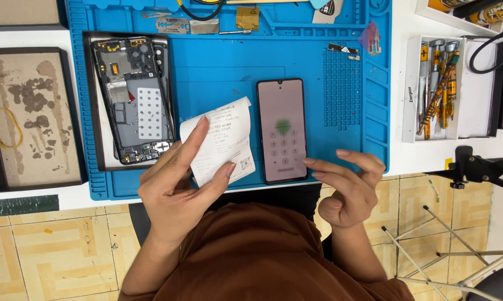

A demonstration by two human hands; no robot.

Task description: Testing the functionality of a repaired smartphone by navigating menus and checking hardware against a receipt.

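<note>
My left hand (176, 187) holds a white printed paper slip (220, 139) between thumb and fingers, lifted over the blue work mat (218, 61). A black smartphone (282, 131) lies face up on the mat just right of the slip, its screen lit with a number keypad. My right hand (346, 187) hovers at the phone's lower right corner, fingers spread and bent, holding nothing; its fingertips are close to the phone's edge. A disassembled phone body (133, 99) with exposed insides rests on a dark tray at the left of the mat.
Small metal tools, tweezers and parts (184, 23) lie along the mat's far edge. A white box of screwdrivers (438, 89) stands on the right. A stained brown pad with a rubber band (31, 117) sits at the left. A black stand (477, 167) juts out beyond the table's right edge.
</note>
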